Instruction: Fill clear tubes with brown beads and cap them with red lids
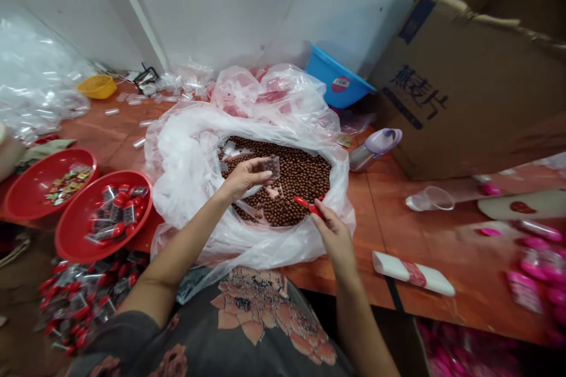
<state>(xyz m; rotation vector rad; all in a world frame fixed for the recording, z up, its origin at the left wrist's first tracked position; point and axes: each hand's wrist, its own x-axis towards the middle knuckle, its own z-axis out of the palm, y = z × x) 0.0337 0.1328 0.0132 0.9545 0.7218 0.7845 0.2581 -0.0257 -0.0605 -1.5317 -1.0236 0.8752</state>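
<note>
Pinched in my left hand (251, 178) is a small clear plastic container (273, 167), held above brown chocolate-like balls (289, 177). The balls lie in a large white translucent bag (186, 129) with its top spread wide. At the bag's near right side, my right hand (331, 227) grips a thin red plastic piece (306, 205), which looks like a small scoop. Its tip is over the balls, and blur hides its exact shape. A few clear pieces (230, 150) lie among the balls on the left.
Left of the bag stand a red basin (106, 253) of red-capped containers and another red basin (22, 206) with small wrapped pieces. Behind are a blue basin (338, 79) and bagged goods. A bottle (375, 147), cardboard box (469, 88), clear cup (431, 199) and white packet (413, 274) are right.
</note>
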